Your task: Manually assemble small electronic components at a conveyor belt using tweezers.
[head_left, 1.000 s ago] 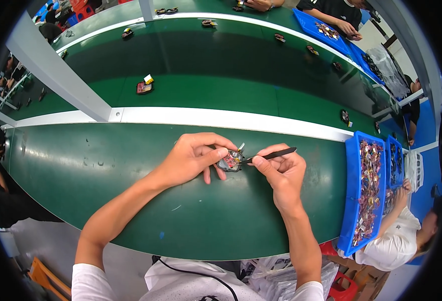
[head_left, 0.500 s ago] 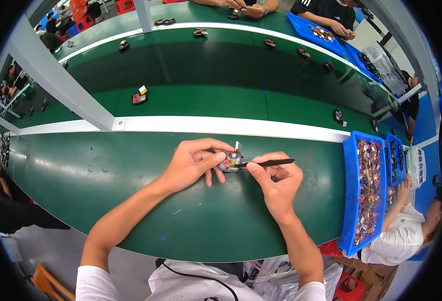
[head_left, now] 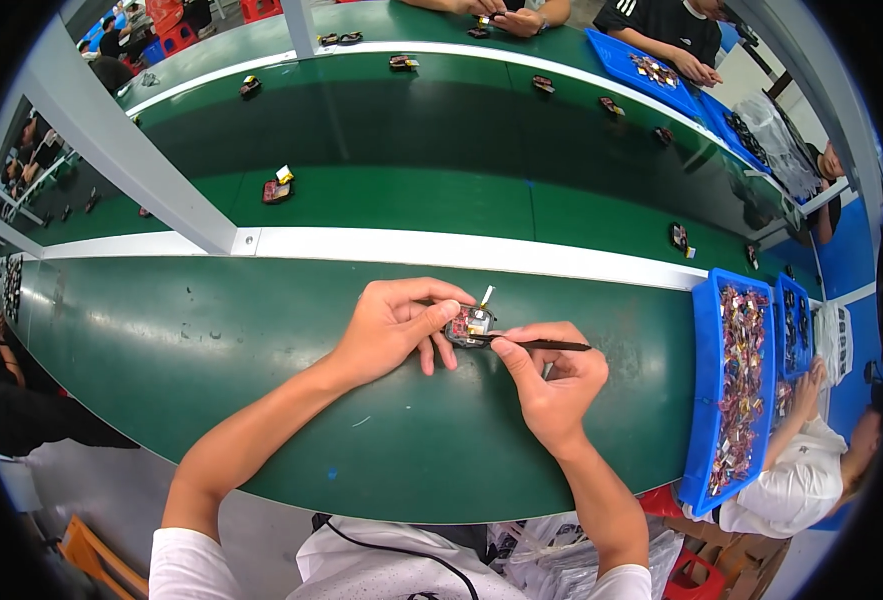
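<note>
Between thumb and fingers, my left hand (head_left: 406, 325) grips a small electronic device (head_left: 469, 322) by its left edge. The device has a dark casing with a red circuit board showing inside. A thin pale strip (head_left: 487, 296) sticks up from its top. My right hand (head_left: 558, 375) holds black tweezers (head_left: 541, 345) like a pen, closed between thumb and forefinger. Their tips reach onto the lower part of the board; whether they pinch anything there is too small to tell. Both hands are just above the green table (head_left: 261, 350).
At right stands a blue bin (head_left: 701, 400) of small reddish parts, beside a smaller blue tray (head_left: 783, 370). Beyond a white rail (head_left: 461, 250), a green conveyor (head_left: 411, 190) carries several similar devices (head_left: 278, 188). A grey post (head_left: 131, 150) rises at left. Co-workers sit opposite and at right.
The tweezers' tips have shifted slightly down on the board, and my right hand has lowered a little. The pale strip now leans more to the right. Both hands keep their hold.
</note>
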The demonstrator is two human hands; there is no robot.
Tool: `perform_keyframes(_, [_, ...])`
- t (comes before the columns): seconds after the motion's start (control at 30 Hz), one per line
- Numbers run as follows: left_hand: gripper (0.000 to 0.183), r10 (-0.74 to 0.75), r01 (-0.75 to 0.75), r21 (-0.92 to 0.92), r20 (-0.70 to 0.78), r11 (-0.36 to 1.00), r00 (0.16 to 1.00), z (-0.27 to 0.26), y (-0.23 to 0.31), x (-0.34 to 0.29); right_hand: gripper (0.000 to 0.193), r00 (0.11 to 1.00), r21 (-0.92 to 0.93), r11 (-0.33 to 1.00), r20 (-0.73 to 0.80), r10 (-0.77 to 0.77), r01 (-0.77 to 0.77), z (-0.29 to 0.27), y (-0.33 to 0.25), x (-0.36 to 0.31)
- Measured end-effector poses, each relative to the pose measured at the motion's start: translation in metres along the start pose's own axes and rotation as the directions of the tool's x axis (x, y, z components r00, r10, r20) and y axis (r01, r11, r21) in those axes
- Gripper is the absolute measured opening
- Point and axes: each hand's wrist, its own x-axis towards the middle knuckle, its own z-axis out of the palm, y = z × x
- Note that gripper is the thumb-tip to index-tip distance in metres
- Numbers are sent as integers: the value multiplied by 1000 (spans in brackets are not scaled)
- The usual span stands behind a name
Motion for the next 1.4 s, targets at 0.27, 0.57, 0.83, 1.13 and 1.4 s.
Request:
perform_keyframes(0.27, [27, 18, -19, -41, -11, 999, 1000, 2, -3, -1, 9, 996, -59, 994, 12, -86, 87, 2, -1, -2])
perform_keyframes(0.57, [24, 50, -52, -49, -46, 997, 998, 2, -8, -2, 11, 990, -98, 986, 29, -135, 137, 3, -4, -2])
perform_keyframes(0.83, [23, 68, -70, -33, -52, 997, 996, 1, -8, -2, 11, 987, -107, 982, 41, -154, 158, 3, -2, -1])
perform_keyframes(1.13, [21, 63, -64, -3, -70, 998, 996, 3, -11, -4, 10, 997, -109, 993, 63, -46, 53, 3, -5, -2])
perform_keyframes(1.4, [20, 61, -60, 7, -90, 998, 994, 4, -12, -3, 11, 999, -112, 993, 39, -22, 27, 5, -2, -5])
